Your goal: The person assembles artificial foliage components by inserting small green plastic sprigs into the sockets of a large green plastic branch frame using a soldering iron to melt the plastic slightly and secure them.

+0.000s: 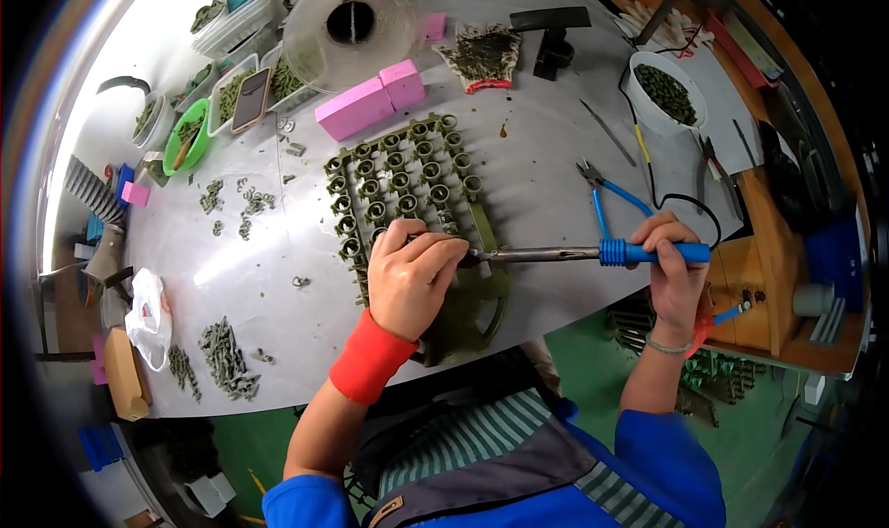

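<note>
My right hand (671, 273) is closed round the blue handle of a soldering iron (546, 255). The iron's metal shaft points left, and its tip end reaches the fingers of my left hand (405, 273). That hand is closed in a pinch over the near part of a dark green moulded assembly (482, 224), which carries rows of small ring-shaped cups. Whatever sits between the left fingertips is hidden by them. Below the cups, a solid green part of the assembly with a curved loop extends toward the table's near edge.
Blue-handled pliers (600, 190) and a thin metal tool (607, 132) lie right of the assembly. Pink blocks (356, 108) stand behind it. A white bowl (690, 79) holds green pieces. Small grey-green parts (227, 361) lie in piles at left. The iron's cord (685, 197) loops at right.
</note>
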`<state>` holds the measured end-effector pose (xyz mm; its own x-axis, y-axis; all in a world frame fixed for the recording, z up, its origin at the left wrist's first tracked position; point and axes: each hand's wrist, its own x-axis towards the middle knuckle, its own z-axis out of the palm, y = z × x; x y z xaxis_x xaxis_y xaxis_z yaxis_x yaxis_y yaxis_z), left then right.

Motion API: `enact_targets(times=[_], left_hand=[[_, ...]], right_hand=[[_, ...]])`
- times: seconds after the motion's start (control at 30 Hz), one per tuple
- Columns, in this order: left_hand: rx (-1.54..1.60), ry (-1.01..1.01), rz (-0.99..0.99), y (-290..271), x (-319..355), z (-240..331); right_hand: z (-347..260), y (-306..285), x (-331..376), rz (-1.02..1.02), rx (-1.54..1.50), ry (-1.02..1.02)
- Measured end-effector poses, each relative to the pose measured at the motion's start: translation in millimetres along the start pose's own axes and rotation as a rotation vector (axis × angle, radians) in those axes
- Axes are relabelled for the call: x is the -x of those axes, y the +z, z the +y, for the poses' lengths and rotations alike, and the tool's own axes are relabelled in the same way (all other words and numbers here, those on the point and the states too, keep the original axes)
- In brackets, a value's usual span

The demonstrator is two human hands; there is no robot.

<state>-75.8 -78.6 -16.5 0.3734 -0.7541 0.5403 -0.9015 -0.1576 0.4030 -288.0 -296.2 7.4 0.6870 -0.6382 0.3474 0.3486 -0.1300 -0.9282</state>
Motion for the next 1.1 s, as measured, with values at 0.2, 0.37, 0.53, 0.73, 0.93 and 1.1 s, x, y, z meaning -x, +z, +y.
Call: enact_targets(times=[0.2, 0.37, 0.53, 0.73, 0.93, 1.1], left_hand=[[-0.009, 0.004, 0.016, -0.6, 4.4, -3.6], [0.17, -0.059, 0.001, -17.2, -3.6, -0.1], [0.254, -0.912, 0.151, -77.1, 48.2, -77.2], [-0.04, -0.904, -0.011, -107.6, 98.9, -113.2], [0.344, -0.856, 0.146, -96.4, 82.6, -93.0], [0.466, -0.477, 0.011, -73.5, 34.9, -21.8]], right_hand=[[-9.2, -9.1, 0.1, 0.02, 0.055, -0.026], [-18.0, -29.7, 9.8, 0.09, 0.1, -0.017], [-12.1, -33.7, 12.4, 0.066, 0.043, -0.024], [-16.9, -28.9, 11.5, 0.039, 0.048, -0.035], [-29.1, -20.0, 12.3, 0.063, 0.035, 0.044], [-24.9, -15.4, 11.9, 0.067, 0.105, -0.044]])
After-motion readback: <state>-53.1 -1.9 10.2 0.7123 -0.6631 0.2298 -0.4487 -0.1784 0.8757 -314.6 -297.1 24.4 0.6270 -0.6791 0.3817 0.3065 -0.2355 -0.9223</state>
